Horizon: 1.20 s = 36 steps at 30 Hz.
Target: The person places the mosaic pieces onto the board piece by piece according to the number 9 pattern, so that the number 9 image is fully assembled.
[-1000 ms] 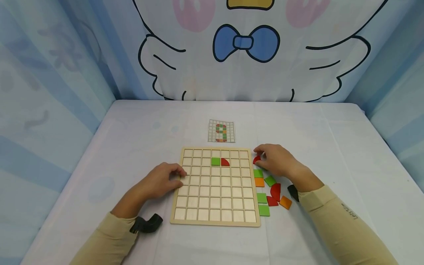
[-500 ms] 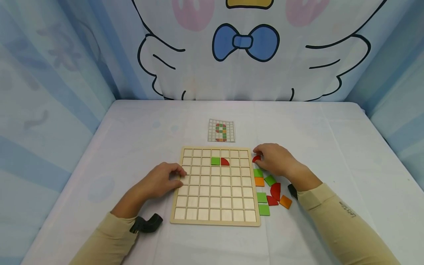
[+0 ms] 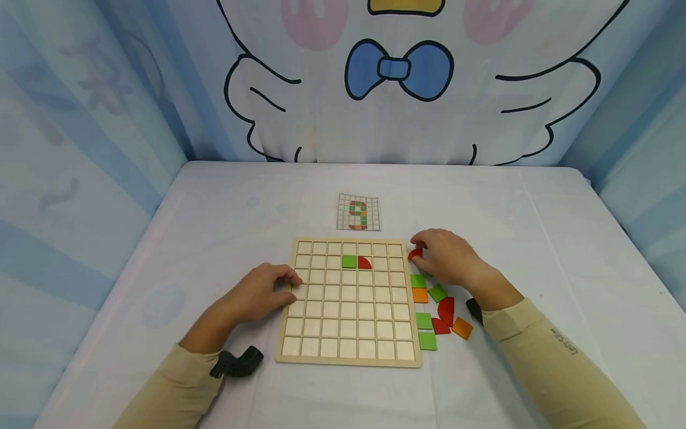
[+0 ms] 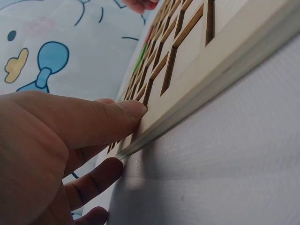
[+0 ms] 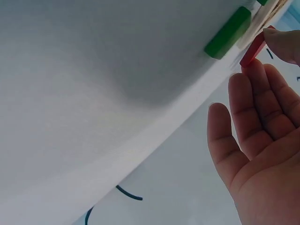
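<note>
My right hand pinches a red quarter-circle tile between thumb and fingers, just off the upper right edge of the wooden grid board. The red tile stands tilted in the right wrist view, with the other fingers extended. On the board, a green square tile sits beside a red quarter-circle tile in the second row. My left hand rests on the board's left edge. Up close in the left wrist view, the thumb presses the frame; other fingertips lie by its side.
Right of the board lie several loose tiles: green squares, orange squares and red curved pieces. A small pattern card lies behind the board. A printed curtain hangs behind the white table.
My right hand has shifted slightly away from me with the red tile. The left hand and the board stay in place.
</note>
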Each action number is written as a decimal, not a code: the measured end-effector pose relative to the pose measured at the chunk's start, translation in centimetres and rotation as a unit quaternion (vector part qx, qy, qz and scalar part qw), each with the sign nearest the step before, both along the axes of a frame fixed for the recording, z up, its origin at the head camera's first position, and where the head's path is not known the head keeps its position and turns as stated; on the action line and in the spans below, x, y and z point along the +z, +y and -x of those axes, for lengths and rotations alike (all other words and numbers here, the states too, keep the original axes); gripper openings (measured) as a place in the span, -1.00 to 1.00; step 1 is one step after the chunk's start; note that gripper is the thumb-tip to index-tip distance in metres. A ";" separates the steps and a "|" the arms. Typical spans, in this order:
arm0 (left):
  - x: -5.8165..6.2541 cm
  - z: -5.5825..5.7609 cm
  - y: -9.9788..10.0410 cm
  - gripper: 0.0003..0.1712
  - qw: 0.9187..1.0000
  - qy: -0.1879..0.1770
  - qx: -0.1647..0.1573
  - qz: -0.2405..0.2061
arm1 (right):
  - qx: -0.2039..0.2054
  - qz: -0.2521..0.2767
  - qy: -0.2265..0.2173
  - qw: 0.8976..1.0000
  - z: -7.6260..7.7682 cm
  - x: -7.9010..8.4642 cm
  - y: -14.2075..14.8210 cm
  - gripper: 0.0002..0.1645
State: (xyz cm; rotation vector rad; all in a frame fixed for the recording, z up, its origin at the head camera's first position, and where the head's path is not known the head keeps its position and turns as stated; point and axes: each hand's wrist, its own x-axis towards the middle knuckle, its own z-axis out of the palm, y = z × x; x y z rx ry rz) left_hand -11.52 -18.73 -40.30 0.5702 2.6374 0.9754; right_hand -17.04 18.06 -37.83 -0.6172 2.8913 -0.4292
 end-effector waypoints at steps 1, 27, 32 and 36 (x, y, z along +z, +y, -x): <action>0.0 0.0 0.0 -0.83 1.000 0.000 0.000 0.000 | -0.002 0.000 0.001 1.000 0.0 0.1 -0.1 -0.55; 0.1 -0.1 0.0 -0.82 1.000 0.003 -0.003 0.001 | 0.067 0.028 -0.002 0.997 0.7 2.2 -6.0 -0.55; 0.2 0.0 0.0 -0.82 1.000 0.002 -0.003 0.003 | 0.080 0.035 -0.007 0.996 0.8 2.2 -6.9 -0.54; 0.3 -0.1 0.0 -0.82 1.000 0.000 -0.002 0.004 | 0.096 0.041 -0.007 0.994 0.9 2.2 -7.5 -0.57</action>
